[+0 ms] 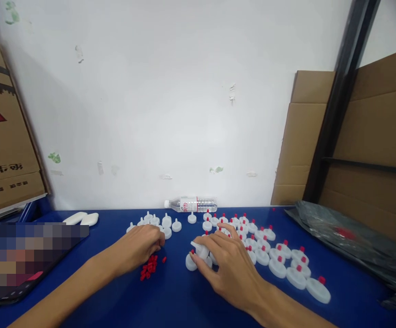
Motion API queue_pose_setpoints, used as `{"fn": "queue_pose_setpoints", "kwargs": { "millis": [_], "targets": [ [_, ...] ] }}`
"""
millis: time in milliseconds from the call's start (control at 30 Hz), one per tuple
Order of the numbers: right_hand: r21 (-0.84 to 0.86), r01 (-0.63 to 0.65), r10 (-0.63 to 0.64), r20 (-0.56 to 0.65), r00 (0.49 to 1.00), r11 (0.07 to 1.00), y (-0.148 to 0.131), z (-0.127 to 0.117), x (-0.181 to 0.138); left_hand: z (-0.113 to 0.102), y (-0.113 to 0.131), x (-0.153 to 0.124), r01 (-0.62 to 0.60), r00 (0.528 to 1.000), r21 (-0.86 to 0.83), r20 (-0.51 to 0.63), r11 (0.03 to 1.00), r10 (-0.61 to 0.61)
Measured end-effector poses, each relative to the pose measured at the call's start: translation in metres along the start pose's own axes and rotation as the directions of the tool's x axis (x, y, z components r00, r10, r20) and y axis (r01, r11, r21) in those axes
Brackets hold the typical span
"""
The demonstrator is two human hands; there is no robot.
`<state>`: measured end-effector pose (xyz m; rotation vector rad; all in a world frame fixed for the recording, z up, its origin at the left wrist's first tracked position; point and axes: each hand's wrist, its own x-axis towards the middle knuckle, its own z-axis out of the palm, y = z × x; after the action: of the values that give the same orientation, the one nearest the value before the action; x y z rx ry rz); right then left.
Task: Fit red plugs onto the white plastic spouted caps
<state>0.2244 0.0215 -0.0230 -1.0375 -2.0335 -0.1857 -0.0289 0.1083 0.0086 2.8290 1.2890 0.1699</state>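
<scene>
My right hand (230, 262) is closed in a pinch on a white plastic cap (200, 250) just above the blue table (170, 300). Another white cap (190, 263) lies under its fingertips. My left hand (139, 248) rests knuckles-up with fingers curled beside a small pile of red plugs (149, 267); what its fingers hold is hidden. Plain white caps (166, 222) lie beyond the left hand. Several white caps fitted with red plugs (296, 272) spread out to the right of my right hand.
A clear water bottle (192, 204) lies on its side against the white wall. Cardboard boxes stand at left (2, 136) and right (372, 150). A black plastic bag (351, 241) lies at right. Two white oval objects (81, 218) sit at far left.
</scene>
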Motion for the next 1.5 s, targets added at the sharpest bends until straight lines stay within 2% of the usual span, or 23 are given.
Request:
{"fn": "queue_pose_setpoints", "kwargs": {
  "millis": [167, 267, 367, 467, 567, 767, 900, 1133, 1433, 1500],
  "targets": [
    [0.002, -0.016, 0.016, 0.021, 1.0, 1.0, 0.001, 0.0, 0.0, -0.005, 0.005, 0.0, -0.034, 0.997, -0.051, -0.075, 0.998, 0.03],
    [-0.014, -0.03, 0.03, 0.031, 0.999, 0.999, 0.002, -0.002, 0.001, -0.01, 0.017, 0.0, -0.042, 0.98, -0.267, -0.201, 0.963, -0.013],
    [-0.009, -0.03, 0.03, 0.033, 0.999, 1.0, 0.002, -0.003, 0.002, -0.013, 0.033, -0.001, -0.068, 0.952, -0.553, -0.284, 0.83, -0.111],
    [0.009, -0.038, 0.037, 0.064, 0.997, 0.999, 0.002, -0.002, 0.002, -0.011, 0.047, -0.001, -0.077, 0.951, -0.745, -0.255, 0.662, -0.176],
    [0.007, -0.039, 0.038, 0.097, 0.995, 0.999, 0.002, -0.001, 0.001, -0.008, 0.052, -0.002, -0.075, 0.96, -0.836, -0.207, 0.544, -0.186],
    [0.007, 0.009, -0.01, 0.087, 0.996, 1.0, 0.004, 0.001, -0.002, -0.002, 0.055, -0.003, -0.094, 0.977, -0.91, -0.162, 0.404, -0.137],
    [0.006, 0.008, -0.009, 0.092, 0.996, 1.0, 0.004, 0.002, -0.003, 0.002, 0.061, -0.004, -0.129, 0.979, -0.932, -0.174, 0.338, -0.107],
    [-0.008, -0.003, 0.003, 0.04, 0.999, 1.0, 0.003, 0.0, -0.001, 0.005, 0.062, -0.005, -0.145, 0.975, -0.936, -0.191, 0.321, -0.118],
    [0.007, 0.029, -0.029, 0.034, 0.999, 1.0, 0.004, 0.0, -0.003, 0.004, 0.064, -0.004, -0.096, 0.972, -0.922, -0.168, 0.376, -0.163],
    [0.02, 0.029, -0.03, 0.043, 0.999, 0.999, 0.004, -0.001, -0.003, 0.006, 0.065, -0.003, -0.083, 0.972, -0.902, -0.167, 0.423, -0.164]
  ]
}}
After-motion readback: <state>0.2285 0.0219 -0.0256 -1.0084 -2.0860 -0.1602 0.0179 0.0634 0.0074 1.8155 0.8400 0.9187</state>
